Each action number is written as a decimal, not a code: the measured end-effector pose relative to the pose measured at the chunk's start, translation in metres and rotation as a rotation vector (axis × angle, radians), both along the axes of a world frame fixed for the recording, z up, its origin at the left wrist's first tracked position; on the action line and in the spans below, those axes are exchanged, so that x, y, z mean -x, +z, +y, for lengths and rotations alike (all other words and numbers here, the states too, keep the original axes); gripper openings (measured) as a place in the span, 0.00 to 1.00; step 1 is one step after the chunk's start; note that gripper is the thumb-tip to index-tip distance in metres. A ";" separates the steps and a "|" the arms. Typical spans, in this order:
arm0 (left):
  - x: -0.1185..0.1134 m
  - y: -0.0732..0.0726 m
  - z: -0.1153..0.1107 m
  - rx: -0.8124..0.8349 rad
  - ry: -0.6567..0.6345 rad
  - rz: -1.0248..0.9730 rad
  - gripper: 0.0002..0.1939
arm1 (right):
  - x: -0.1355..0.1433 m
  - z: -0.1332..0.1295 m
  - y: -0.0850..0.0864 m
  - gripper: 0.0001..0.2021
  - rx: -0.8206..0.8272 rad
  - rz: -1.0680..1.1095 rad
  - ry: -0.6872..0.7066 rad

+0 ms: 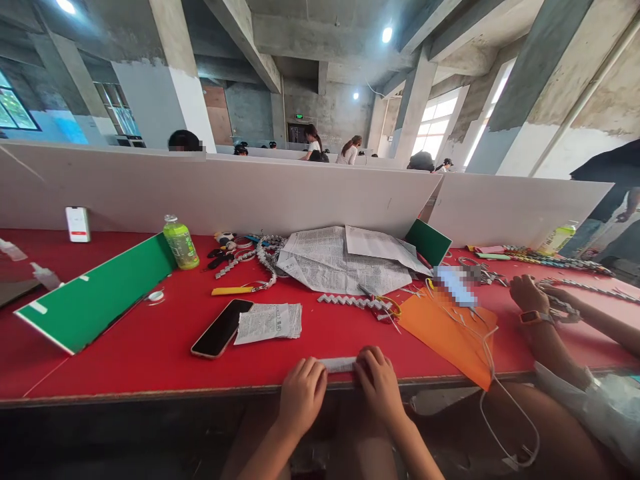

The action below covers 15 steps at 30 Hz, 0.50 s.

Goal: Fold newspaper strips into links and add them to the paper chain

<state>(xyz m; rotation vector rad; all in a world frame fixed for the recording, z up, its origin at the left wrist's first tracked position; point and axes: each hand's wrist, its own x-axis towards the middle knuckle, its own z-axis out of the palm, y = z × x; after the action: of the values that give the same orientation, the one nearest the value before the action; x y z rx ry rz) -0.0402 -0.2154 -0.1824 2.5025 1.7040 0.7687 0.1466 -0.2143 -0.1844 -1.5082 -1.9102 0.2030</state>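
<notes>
Between my two hands, at the front edge of the red table (pixel 150 367), lies a narrow folded strip of printed paper (pixel 340 365). My left hand (pixel 303 393) has its fingers pressed together on the strip's left end. On the right end are the bent fingers of my right hand (pixel 379 381). Just beyond, a small stack of printed paper pieces (pixel 270 323) rests beside a black phone (pixel 223 330). A zigzag folded paper chain (pixel 350 302) lies farther back, in front of large printed sheets (pixel 325 260).
A green board (pixel 105 293) and a green-capped bottle (pixel 181 243) stand at the left. An orange sheet (pixel 445 333) with a white cable (pixel 487 347) lies at the right, near another person's hands (pixel 530 297). A white partition (pixel 250 193) runs behind.
</notes>
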 end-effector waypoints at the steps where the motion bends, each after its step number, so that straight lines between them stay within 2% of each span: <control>1: -0.003 0.002 0.002 0.026 0.035 -0.002 0.15 | 0.002 0.002 0.000 0.06 -0.001 -0.011 -0.024; 7: -0.013 0.012 0.013 0.167 0.186 0.024 0.09 | 0.006 0.011 0.002 0.07 0.034 -0.081 -0.078; 15: -0.012 0.014 0.017 0.221 0.197 0.053 0.07 | 0.007 0.013 -0.001 0.10 0.047 -0.155 -0.105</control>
<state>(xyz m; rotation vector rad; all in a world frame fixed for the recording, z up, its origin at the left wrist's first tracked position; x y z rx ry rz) -0.0277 -0.1986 -0.1680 2.2545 1.9548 0.4931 0.1393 -0.2015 -0.1850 -1.6947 -1.9511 0.0860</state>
